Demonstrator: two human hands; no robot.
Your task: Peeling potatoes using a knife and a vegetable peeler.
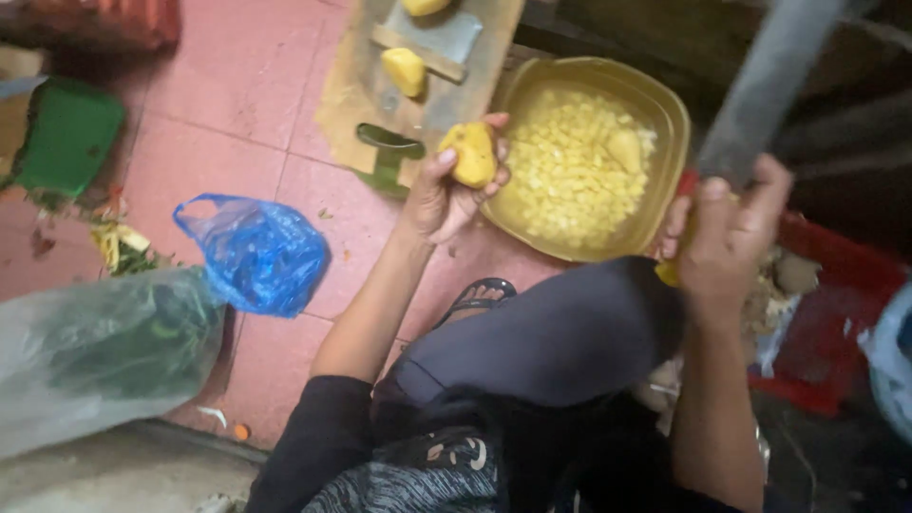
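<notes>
My left hand (445, 195) holds a peeled yellow potato (472, 154) just left of a yellow plastic basin (665, 109) full of cut potato pieces in water. My right hand (727, 233) is closed around the yellow handle (670, 273) of a large knife whose grey blade (769, 85) points up and away, to the right of the basin. A wooden cutting board (347, 100) lies beyond my left hand with two peeled potatoes (404, 69) on it.
A blue plastic bag (261, 255) and a clear bag of greens (95, 347) lie on the red tiled floor at left. A green dustpan (66, 138) is at far left. A red basket (836, 304) with scraps stands at right. My knee and sandalled foot (480, 296) are in the centre.
</notes>
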